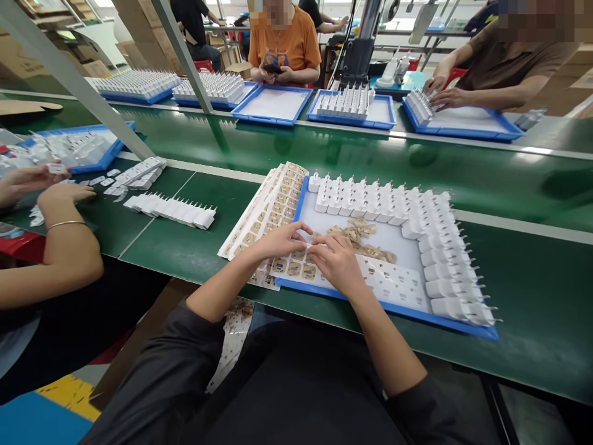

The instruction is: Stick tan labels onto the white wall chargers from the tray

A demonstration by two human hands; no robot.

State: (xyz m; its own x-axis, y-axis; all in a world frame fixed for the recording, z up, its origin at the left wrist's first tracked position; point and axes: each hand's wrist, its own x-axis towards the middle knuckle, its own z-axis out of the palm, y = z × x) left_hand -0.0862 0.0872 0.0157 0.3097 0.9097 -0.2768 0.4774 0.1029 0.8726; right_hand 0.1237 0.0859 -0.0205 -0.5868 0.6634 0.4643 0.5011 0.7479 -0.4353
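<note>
My left hand and my right hand meet fingertip to fingertip over a white sticker sheet on the near side of a blue-rimmed tray. The left index finger is raised, while its lower fingers press together near the sheet's upper edge. My right thumb and fingertips are pinched; whatever lies between the fingers is too small to make out. Tan stickers remain on the sheet's left end, and its right part is bare. Behind my right hand lies a loose pile of tan stickers.
White plug adapters line the tray's far and right sides. More sticker sheets lie left of it. Further left are a row of adapters and a co-worker's hands. Across the green table stand more trays and other people.
</note>
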